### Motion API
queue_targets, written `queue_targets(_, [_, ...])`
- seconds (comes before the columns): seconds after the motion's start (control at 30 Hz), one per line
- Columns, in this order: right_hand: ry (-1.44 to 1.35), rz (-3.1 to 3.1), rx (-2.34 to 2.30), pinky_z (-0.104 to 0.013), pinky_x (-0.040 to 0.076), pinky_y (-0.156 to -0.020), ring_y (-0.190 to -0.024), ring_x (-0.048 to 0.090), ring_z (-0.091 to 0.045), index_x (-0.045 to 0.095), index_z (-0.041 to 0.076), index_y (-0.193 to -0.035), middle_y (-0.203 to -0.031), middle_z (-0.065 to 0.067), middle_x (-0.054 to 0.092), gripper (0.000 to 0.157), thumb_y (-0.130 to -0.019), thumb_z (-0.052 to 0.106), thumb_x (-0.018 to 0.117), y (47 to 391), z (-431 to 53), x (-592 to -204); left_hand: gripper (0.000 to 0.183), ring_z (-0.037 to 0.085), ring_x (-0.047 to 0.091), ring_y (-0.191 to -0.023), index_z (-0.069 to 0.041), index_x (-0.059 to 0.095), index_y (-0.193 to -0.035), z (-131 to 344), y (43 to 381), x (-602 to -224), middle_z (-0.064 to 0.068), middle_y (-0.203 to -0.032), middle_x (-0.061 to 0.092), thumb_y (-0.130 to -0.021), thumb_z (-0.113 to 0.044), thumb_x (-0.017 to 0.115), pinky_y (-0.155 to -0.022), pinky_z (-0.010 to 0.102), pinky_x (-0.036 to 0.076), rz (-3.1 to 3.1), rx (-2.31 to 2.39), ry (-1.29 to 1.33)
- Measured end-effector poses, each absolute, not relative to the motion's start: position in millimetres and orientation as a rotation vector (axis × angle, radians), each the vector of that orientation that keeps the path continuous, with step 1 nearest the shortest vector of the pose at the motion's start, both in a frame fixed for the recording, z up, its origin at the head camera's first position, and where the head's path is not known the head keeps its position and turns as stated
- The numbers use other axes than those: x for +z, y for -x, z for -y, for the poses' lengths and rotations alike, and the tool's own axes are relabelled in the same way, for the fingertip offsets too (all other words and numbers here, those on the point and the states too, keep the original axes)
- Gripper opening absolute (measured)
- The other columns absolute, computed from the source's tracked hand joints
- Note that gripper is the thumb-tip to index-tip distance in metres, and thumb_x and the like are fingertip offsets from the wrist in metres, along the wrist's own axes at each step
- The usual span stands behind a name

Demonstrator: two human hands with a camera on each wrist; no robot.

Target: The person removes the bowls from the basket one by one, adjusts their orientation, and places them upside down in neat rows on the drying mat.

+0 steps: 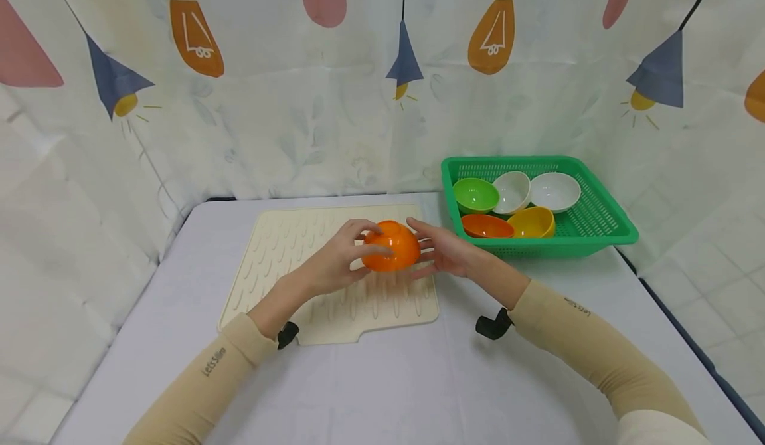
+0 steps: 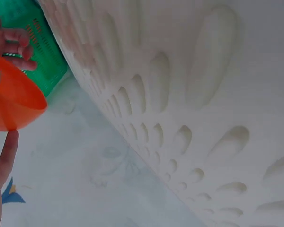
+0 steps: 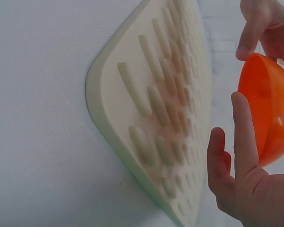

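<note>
An orange bowl [image 1: 399, 251], turned upside down with its base ring facing up, hangs above the cream drying mat [image 1: 394, 305]. My left hand [image 1: 335, 257] grips it from the left, thumb and fingers bent around its side. On the other side, my right hand [image 1: 449, 251] has its fingers loosely spread close to the bowl. In the right wrist view, one right finger [image 3: 245, 132] overlaps the bowl's rim; whether it touches I cannot tell. The left wrist view shows the bowl [image 2: 14, 101] only in part, at the left edge.
Back right stands a green basket [image 1: 597, 240]. Inside are a light green bowl [image 1: 476, 196], two white bowls [image 1: 556, 192], another orange bowl [image 1: 487, 226] and a yellow bowl [image 1: 534, 222]. A white cloth [image 1: 382, 392] covers the table; a patterned curtain [image 1: 358, 99] hangs behind.
</note>
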State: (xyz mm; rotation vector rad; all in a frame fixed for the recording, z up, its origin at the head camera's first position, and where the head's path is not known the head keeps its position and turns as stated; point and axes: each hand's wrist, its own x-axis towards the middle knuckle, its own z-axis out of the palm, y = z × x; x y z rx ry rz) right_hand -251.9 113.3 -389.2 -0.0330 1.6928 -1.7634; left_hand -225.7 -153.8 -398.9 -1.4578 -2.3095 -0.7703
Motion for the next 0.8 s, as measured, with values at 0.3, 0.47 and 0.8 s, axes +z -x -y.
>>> queue_targets(0.3, [0.069,-1.735,-1.722,-0.047,0.058,-0.090,-0.120,0.056,-0.034,0.051,0.003,-0.144,-0.141,-0.021,0.048,0.057,-0.105,0.044,0.056,252.6,-111.9,-388.4,0.047,0.037,0.045,-0.129,-0.018,0.077,-0.115,142.7,218.7,-399.1,0.015,-0.131,0.054,-0.080,0.013,0.079,-0.106,0.042,0.048,2.226,-0.437,1.511])
queue_targets(0.47, [0.062,-1.745,-1.724,-0.044,0.060,-0.087,-0.117,0.056,-0.032,0.052,-0.001,-0.142,-0.138,-0.018,0.052,0.052,-0.106,0.037,0.057,252.6,-111.0,-391.6,0.041,0.038,0.047,-0.128,-0.019,0.078,-0.113,139.5,216.3,-398.8,0.016,-0.129,0.054,-0.081,0.007,0.082,-0.106,0.044,0.048,2.204,-0.348,1.522])
queue_targets(0.8, [0.078,-1.797,-1.710,-0.042,0.060,-0.085,-0.118,0.058,-0.033,0.053,0.001,-0.142,-0.139,-0.019,0.053,0.048,-0.107,0.034,0.053,250.0,-110.2,-391.0,0.054,0.037,0.038,-0.137,-0.014,0.064,-0.128,140.6,212.7,-400.3,0.019,-0.142,0.045,-0.081,0.000,0.086,-0.104,0.049,0.049,2.339,-0.582,1.449])
